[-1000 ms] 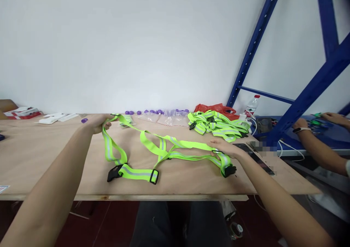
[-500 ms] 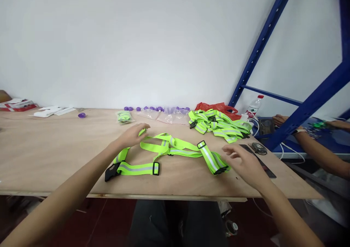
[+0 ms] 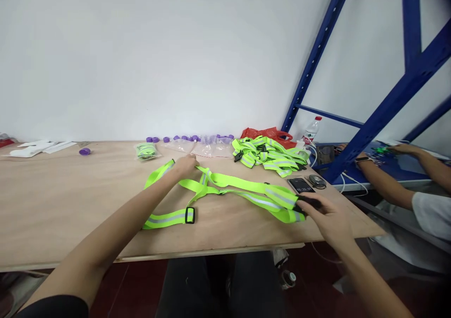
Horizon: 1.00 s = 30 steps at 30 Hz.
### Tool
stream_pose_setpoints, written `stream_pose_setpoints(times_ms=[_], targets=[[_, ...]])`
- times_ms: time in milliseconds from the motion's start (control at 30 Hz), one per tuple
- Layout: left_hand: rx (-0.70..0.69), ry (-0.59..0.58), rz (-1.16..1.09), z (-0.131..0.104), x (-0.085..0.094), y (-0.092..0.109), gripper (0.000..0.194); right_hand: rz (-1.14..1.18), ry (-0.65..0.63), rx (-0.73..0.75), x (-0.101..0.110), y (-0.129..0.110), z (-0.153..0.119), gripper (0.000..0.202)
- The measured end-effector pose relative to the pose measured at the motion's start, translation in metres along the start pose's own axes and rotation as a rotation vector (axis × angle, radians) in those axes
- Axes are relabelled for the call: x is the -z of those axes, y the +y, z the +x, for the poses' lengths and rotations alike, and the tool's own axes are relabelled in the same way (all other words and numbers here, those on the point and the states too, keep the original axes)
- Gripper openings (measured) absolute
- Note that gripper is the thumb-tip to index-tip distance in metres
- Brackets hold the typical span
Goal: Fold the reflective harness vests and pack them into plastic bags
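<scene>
A neon-yellow reflective strap harness (image 3: pixel 236 181) with grey stripes lies spread across the table in front of me. My left hand (image 3: pixel 186 166) is closed on its upper strap, the fingertips partly hidden behind the hand. At the harness's right end, my right hand (image 3: pixel 331 217) grips a black buckle (image 3: pixel 310 202), with thumb and fingers around it. The right end of the straps is pulled out toward that hand. A black slider (image 3: pixel 190 215) sits on the lower left strap. My left forearm hides part of the left loop.
Behind lie a heap of similar harnesses (image 3: pixel 271 153), a red plastic bag (image 3: pixel 269 133), clear bags (image 3: pixel 214 148), purple rolls (image 3: pixel 181 138) and a bagged harness (image 3: pixel 146 151). A phone (image 3: pixel 299 184) and a round device (image 3: pixel 317 182) lie right. Beyond the blue frame (image 3: pixel 384 106), another person's arms (image 3: pixel 384 179) work.
My right hand has closed on the buckle end and drawn the folded right straps out to the right. My left hand has closed on the upper strap. The view has shifted right.
</scene>
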<state>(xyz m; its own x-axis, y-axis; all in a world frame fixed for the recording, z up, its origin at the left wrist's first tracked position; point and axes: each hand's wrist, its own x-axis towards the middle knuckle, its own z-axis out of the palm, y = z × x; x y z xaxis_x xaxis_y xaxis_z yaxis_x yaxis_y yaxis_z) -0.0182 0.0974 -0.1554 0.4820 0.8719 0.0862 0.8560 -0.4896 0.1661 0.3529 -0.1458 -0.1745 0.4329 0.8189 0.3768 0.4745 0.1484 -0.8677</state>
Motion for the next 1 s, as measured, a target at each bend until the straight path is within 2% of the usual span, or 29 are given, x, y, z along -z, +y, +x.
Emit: stream_pose_setpoints(times_ms=[100, 167, 333, 500, 600, 700, 733, 800, 867, 933, 1000], targets=[[0.11, 0.107, -0.055, 0.009, 0.018, -0.015, 0.017, 0.11, 0.126, -0.184, 0.009, 0.007, -0.009, 0.047], [0.185, 0.171, -0.105, 0.012, 0.03, -0.025, 0.013, 0.185, 0.14, -0.275, 0.011, 0.013, -0.017, 0.052], [0.278, 0.27, -0.321, 0.011, 0.046, -0.039, 0.016, 0.375, 0.014, -0.49, 0.002, 0.022, -0.037, 0.054], [0.279, 0.23, -0.514, 0.016, 0.04, -0.031, 0.038, 0.501, -0.141, -0.53, -0.011, 0.02, -0.041, 0.058], [0.217, 0.253, -0.526, 0.014, 0.032, -0.005, 0.054, 0.523, -0.173, -0.527, -0.019, 0.014, -0.037, 0.059], [0.039, 0.252, -0.527, -0.006, 0.02, 0.041, 0.05, 0.509, -0.194, -0.479, -0.026, 0.007, -0.031, 0.053], [-0.072, 0.226, -0.539, -0.016, 0.014, 0.06, 0.044, 0.504, -0.199, -0.454, -0.028, 0.005, -0.028, 0.051], [-0.454, 0.178, -0.544, -0.038, 0.001, 0.096, 0.034, 0.493, -0.205, -0.403, -0.033, 0.001, -0.024, 0.048], [-0.649, 0.142, -0.516, -0.056, -0.014, 0.126, 0.031, 0.492, -0.216, -0.356, -0.039, -0.004, -0.019, 0.047], [-0.679, 0.126, -0.493, -0.066, -0.028, 0.146, 0.031, 0.504, -0.247, -0.325, -0.044, -0.009, -0.016, 0.046], [-0.603, 0.122, -0.553, -0.07, -0.04, 0.157, 0.024, 0.526, -0.27, -0.308, -0.049, -0.014, -0.013, 0.047]])
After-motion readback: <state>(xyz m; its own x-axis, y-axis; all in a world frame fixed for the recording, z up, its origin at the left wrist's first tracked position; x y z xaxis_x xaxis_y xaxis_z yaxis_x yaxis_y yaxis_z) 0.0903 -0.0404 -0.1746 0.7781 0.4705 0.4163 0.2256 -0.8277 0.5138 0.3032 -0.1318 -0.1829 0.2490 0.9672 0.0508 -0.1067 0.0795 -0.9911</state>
